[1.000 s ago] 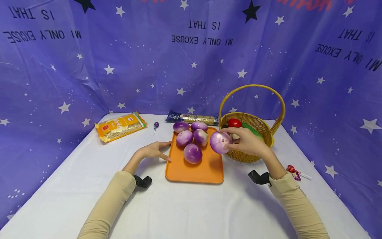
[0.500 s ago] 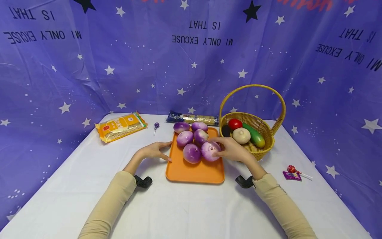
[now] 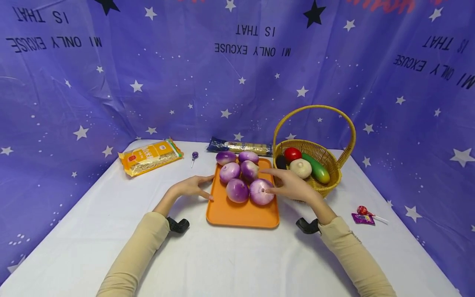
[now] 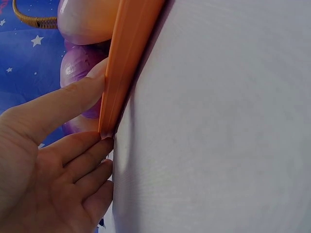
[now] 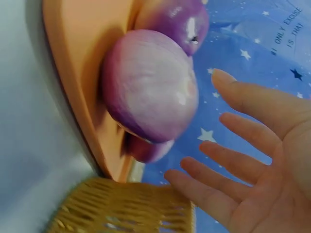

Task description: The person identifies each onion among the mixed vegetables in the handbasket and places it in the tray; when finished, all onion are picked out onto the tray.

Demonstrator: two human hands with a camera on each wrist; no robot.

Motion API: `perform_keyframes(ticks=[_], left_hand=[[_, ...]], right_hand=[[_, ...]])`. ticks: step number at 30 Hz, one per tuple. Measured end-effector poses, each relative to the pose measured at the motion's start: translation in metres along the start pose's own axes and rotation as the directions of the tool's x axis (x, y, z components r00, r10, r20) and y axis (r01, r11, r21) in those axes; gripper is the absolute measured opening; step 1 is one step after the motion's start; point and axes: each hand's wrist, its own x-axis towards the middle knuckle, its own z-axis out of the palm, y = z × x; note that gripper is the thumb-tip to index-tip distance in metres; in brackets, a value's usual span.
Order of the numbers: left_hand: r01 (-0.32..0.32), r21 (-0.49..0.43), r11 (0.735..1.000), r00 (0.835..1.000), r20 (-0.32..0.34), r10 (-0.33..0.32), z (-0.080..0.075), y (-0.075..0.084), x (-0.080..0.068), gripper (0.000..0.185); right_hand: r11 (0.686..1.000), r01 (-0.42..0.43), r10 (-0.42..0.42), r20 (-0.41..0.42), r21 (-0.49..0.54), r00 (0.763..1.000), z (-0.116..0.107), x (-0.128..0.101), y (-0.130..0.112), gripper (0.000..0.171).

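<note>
An orange tray (image 3: 241, 216) lies mid-table with several purple onions on it. The nearest-right onion (image 3: 261, 192) sits beside another onion (image 3: 237, 190). My right hand (image 3: 288, 185) hovers open just right of that onion, fingers spread. In the right wrist view a gap shows between the fingers (image 5: 243, 131) and the onion (image 5: 150, 92) on the tray (image 5: 73, 58). My left hand (image 3: 192, 186) rests flat on the table at the tray's left edge. In the left wrist view its thumb (image 4: 63, 107) presses against the tray rim (image 4: 129, 58).
A wicker basket (image 3: 328, 159) right of the tray holds a tomato (image 3: 292, 154), a cucumber (image 3: 316, 167), a garlic bulb (image 3: 300, 168) and a dark vegetable. A yellow noodle packet (image 3: 150, 156), a dark pasta pack (image 3: 239, 147) and two lollipops (image 3: 365, 213) (image 3: 194, 156) lie around.
My right hand brought the onion from in front of the basket down onto the tray beside the others and let go of it. The left hand has stayed put.
</note>
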Motion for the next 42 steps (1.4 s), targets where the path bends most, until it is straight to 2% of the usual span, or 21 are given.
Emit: perform_keyframes(ticks=[5, 13, 16, 20, 23, 30, 38, 42], left_hand=[[0.007, -0.009, 1.000, 1.000, 0.002, -0.007, 0.001, 0.002, -0.001, 0.090], [0.016, -0.016, 1.000, 1.000, 0.006, -0.016, 0.000, 0.002, -0.002, 0.090], [0.014, -0.023, 1.000, 1.000, 0.003, -0.014, 0.000, 0.002, -0.002, 0.090], [0.011, -0.022, 1.000, 1.000, -0.001, -0.011, 0.000, 0.002, -0.002, 0.090], [0.012, -0.016, 1.000, 1.000, -0.002, -0.012, 0.001, 0.001, -0.002, 0.090], [-0.001, -0.018, 1.000, 1.000, -0.003, 0.001, 0.001, 0.001, -0.001, 0.090], [-0.020, -0.019, 1.000, 1.000, -0.003, 0.020, 0.001, 0.000, -0.001, 0.089], [-0.028, -0.009, 1.000, 1.000, -0.005, 0.028, -0.001, 0.000, -0.001, 0.090]], right_hand=[[1.000, 0.020, -0.020, 0.001, -0.015, 1.000, -0.020, -0.010, -0.001, 0.056], [0.992, -0.005, -0.001, -0.050, -0.129, 0.999, -0.063, -0.015, 0.013, 0.052], [0.987, -0.018, 0.016, -0.014, -0.163, 1.000, -0.076, -0.012, 0.028, 0.048], [0.975, -0.044, 0.062, 0.077, -0.219, 0.995, -0.087, -0.008, 0.051, 0.045], [0.969, -0.085, 0.120, 0.141, -0.232, 0.983, -0.092, -0.005, 0.065, 0.047], [0.951, -0.128, 0.196, 0.231, -0.282, 0.953, -0.101, 0.009, 0.091, 0.051], [0.943, -0.218, 0.299, 0.350, -0.251, 0.888, -0.099, 0.022, 0.104, 0.051], [0.939, -0.241, 0.320, 0.373, -0.244, 0.871, -0.096, 0.026, 0.107, 0.051]])
